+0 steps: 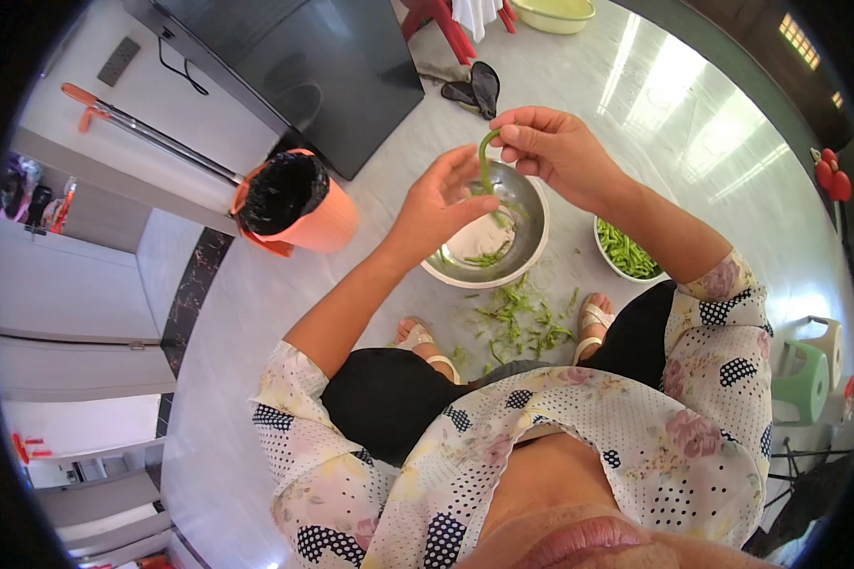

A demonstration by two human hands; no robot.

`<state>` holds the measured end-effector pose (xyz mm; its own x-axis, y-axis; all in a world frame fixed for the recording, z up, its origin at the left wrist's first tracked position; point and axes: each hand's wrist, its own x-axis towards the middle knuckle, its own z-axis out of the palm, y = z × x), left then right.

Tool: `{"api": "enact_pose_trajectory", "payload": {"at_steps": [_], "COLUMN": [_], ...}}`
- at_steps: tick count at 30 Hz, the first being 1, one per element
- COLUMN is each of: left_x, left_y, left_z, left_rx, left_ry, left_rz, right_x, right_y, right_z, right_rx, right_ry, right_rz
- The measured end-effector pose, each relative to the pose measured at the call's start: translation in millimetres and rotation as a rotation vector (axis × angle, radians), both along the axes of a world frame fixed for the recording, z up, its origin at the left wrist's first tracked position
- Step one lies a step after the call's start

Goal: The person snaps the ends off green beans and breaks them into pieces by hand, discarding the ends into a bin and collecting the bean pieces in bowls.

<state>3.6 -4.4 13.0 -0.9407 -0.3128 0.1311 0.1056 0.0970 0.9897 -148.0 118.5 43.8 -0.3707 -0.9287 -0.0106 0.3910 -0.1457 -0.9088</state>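
Note:
A curved green bean point(484, 162) runs between my two hands above a round steel basin point(539, 242). My right hand point(551, 146) pinches its upper end between thumb and fingers. Near its lower end is my left hand point(450, 195), thumb and fingers on either side of the bean; whether they grip it is hard to tell. Some green bean pieces point(489, 256) lie in the basin. Under my right forearm, a white-rimmed bowl holds many short cut green beans point(625, 250). Bean trimmings point(519, 320) are scattered on the floor between my feet.
An orange bin point(331, 217) lined with a black bag stands at the left, beside a dark glossy cabinet point(313, 64). Black shoes point(480, 87) lie beyond the basin. A yellowish tub point(555, 18) is at the top, and a green stool point(800, 384) at the right.

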Motion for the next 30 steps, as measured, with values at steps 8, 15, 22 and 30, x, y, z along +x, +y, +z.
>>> {"api": "enact_pose_trajectory", "payload": {"at_steps": [8, 15, 22, 30], "left_x": [6, 23, 38, 27], "left_y": [7, 14, 6, 20], "left_z": [34, 29, 15, 12], "left_rx": [0.176, 0.181, 0.048, 0.222], "left_ry": [-0.183, -0.26, -0.166, -0.167], "left_rz": [0.091, 0.007, 0.135, 0.11], "right_x": [-5, -5, -10, -2], "right_y": [7, 14, 18, 15], "right_z": [4, -13, -18, -19], "right_rx": [-0.037, -0.04, -0.001, -0.028], "right_ry": [0.519, 1.137, 0.455, 0.199], "right_rz": [-0.078, -0.028, 0.108, 0.074]}}
